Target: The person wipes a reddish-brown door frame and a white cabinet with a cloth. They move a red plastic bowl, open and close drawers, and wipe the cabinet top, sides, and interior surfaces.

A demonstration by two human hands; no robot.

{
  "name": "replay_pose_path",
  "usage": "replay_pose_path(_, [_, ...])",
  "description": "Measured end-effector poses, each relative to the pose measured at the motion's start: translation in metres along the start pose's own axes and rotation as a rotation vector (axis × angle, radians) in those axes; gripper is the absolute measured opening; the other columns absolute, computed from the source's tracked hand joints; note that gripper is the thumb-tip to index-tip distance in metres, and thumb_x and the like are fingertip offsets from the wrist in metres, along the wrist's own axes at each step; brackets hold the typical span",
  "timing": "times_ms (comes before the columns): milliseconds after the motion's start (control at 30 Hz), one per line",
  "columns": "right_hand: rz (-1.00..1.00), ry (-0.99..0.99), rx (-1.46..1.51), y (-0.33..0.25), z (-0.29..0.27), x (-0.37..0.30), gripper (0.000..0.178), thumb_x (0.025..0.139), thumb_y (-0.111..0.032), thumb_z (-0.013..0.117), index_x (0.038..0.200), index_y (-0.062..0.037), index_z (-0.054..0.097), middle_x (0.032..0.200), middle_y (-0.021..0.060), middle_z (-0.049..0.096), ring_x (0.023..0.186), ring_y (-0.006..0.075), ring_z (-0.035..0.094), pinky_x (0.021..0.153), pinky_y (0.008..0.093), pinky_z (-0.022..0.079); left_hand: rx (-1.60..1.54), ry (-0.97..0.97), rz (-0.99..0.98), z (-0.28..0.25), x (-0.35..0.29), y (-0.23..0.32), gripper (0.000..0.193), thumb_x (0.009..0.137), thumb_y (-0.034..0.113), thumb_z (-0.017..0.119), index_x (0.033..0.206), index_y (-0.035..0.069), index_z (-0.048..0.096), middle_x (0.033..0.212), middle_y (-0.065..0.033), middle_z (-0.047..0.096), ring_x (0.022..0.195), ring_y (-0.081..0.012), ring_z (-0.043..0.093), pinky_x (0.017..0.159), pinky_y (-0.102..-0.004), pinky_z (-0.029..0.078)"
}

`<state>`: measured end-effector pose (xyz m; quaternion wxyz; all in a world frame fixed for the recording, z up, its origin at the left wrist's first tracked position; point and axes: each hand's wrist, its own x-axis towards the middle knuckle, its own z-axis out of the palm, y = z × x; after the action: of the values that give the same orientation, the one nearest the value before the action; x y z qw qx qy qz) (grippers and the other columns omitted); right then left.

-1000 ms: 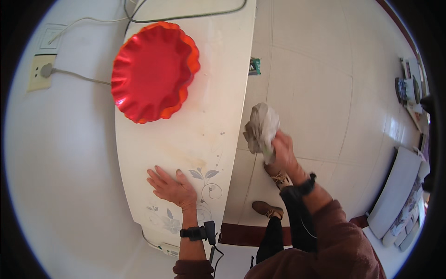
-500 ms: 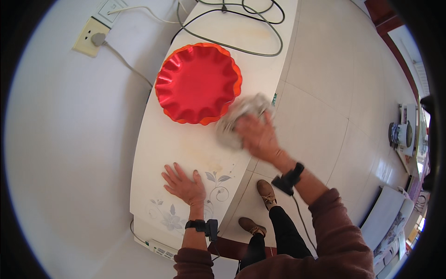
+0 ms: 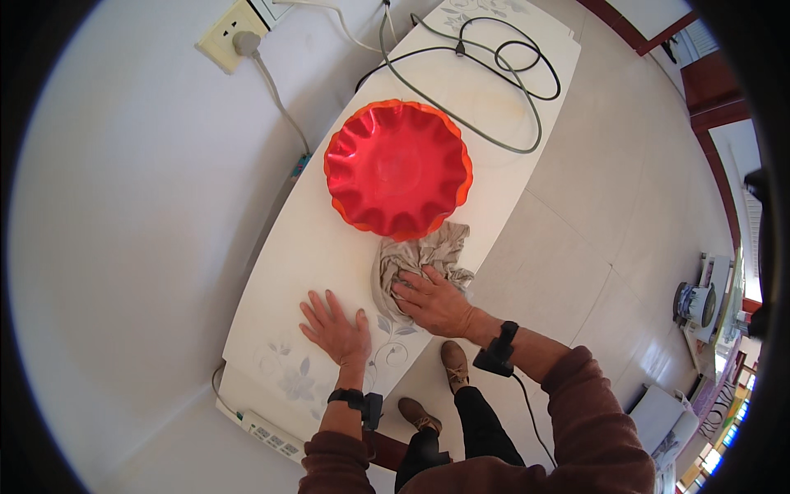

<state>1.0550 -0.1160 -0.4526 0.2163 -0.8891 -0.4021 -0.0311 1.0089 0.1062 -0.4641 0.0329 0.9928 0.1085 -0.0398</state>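
Note:
A crumpled grey-beige cloth [image 3: 387, 284] lies on the white cabinet top [image 3: 288, 272], just in front of a red bowl with a wavy rim [image 3: 395, 169]. My right hand [image 3: 440, 306] presses down on the cloth and holds it, fingers bunched into its folds. The cloth's far edge meets or passes under the bowl's near rim; which of the two I cannot tell. Beside it on the left, my left hand [image 3: 339, 333] rests open and flat on the surface with its fingers spread. An orange edge shows around the red bowl.
Looped black and grey cables [image 3: 527, 90] lie across the cabinet's far end. On the left wall is a socket with a plug [image 3: 245, 43]. A power strip [image 3: 271, 436] sits at the near left edge. Tiled floor [image 3: 568, 214] stretches along the right.
My right hand has drawn the cloth nearer to me, from the bowl's right side to its front. My left hand stays planted. The whole view has shifted and turned a little.

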Motion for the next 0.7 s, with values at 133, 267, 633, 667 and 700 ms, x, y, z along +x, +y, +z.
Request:
replay_pose_path(133, [0.196, 0.008, -0.128, 0.069, -0.031, -0.013, 0.044, 0.071, -0.017, 0.064, 0.114, -0.0126, 0.06, 0.126, 0.0042, 0.055, 0.124, 0.0268, 0.045, 0.101, 0.056, 0.032, -0.009, -0.03, -0.016, -0.003, -0.001, 0.001, 0.075, 0.077, 0.039, 0.063, 0.14, 0.008, 0.037, 0.152, -0.0181, 0.019, 0.14, -0.0414, 0.014, 0.107, -0.0626, 0.012])
replay_pose_path(267, [0.508, 0.182, -0.233, 0.149, -0.06, -0.001, 0.048, 0.07, -0.005, 0.059, 0.117, -0.0119, 0.058, 0.125, 0.0071, 0.055, 0.123, 0.0279, 0.046, 0.098, 0.0527, 0.035, 0.0, -0.009, 0.006, -0.005, 0.0, 0.0, 0.07, 0.084, 0.045, 0.053, 0.14, 0.007, 0.035, 0.152, -0.0177, 0.02, 0.14, -0.0416, 0.015, 0.106, -0.0618, 0.014])
replay_pose_path(633, [0.698, 0.232, -0.369, 0.164, -0.047, 0.029, 0.038, 0.08, -0.02, 0.058, 0.117, -0.0154, 0.057, 0.127, 0.0044, 0.054, 0.123, 0.0264, 0.044, 0.103, 0.0519, 0.029, -0.104, 0.025, 0.009, -0.003, -0.002, -0.003, 0.074, 0.075, 0.04, 0.063, 0.138, 0.009, 0.037, 0.15, -0.0198, 0.024, 0.138, -0.0452, 0.017, 0.104, -0.0663, 0.013])
replay_pose_path(667, [0.701, 0.228, -0.375, 0.165, -0.047, 0.028, 0.038, 0.08, -0.022, 0.057, 0.118, -0.0154, 0.056, 0.128, 0.0044, 0.054, 0.123, 0.0264, 0.044, 0.103, 0.0518, 0.029, -0.119, 0.045, 0.009, -0.001, -0.001, -0.002, 0.075, 0.074, 0.04, 0.065, 0.137, 0.01, 0.038, 0.15, -0.0196, 0.024, 0.138, -0.0451, 0.017, 0.104, -0.0668, 0.012])
replay_pose_path(700, [0.705, 0.217, -0.396, 0.166, -0.047, 0.028, 0.038, 0.081, -0.023, 0.057, 0.118, -0.0153, 0.056, 0.128, 0.0045, 0.054, 0.123, 0.0265, 0.044, 0.103, 0.0517, 0.029, -0.132, 0.038, 0.011, -0.001, -0.002, -0.003, 0.074, 0.074, 0.04, 0.065, 0.137, 0.01, 0.038, 0.15, -0.0197, 0.024, 0.138, -0.0452, 0.016, 0.104, -0.0673, 0.012])
